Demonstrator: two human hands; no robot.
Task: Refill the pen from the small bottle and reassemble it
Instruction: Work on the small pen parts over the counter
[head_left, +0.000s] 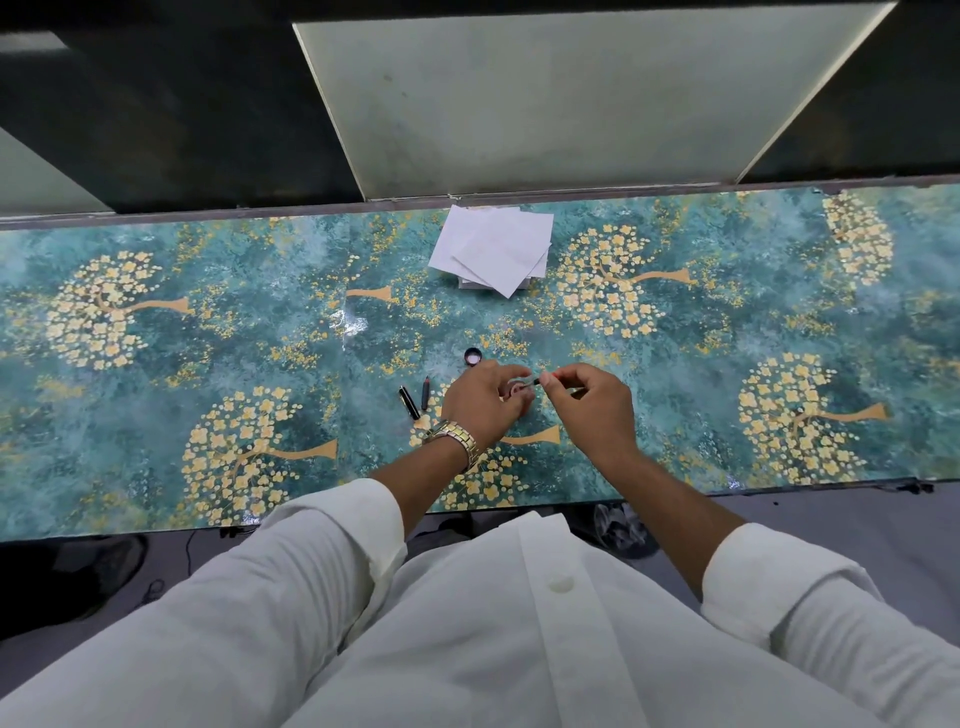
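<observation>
My left hand (485, 397) wraps around the small bottle (517, 388), whose open mouth shows between my fingers. My right hand (592, 402) pinches a thin pen part (535, 383), with its dark tip at the bottle's mouth. The bottle's round cap (473, 356) lies on the table just behind my left hand. Left of that hand lie the black pen cap (409, 402) and a slim dark pen barrel (425, 392), side by side. Most of the bottle is hidden by my fingers.
A loose stack of white paper squares (493, 249) sits at the far edge of the teal, flower-patterned table (208, 332). A pale panel (545, 98) rises behind the table. The table's near edge runs just below my forearms.
</observation>
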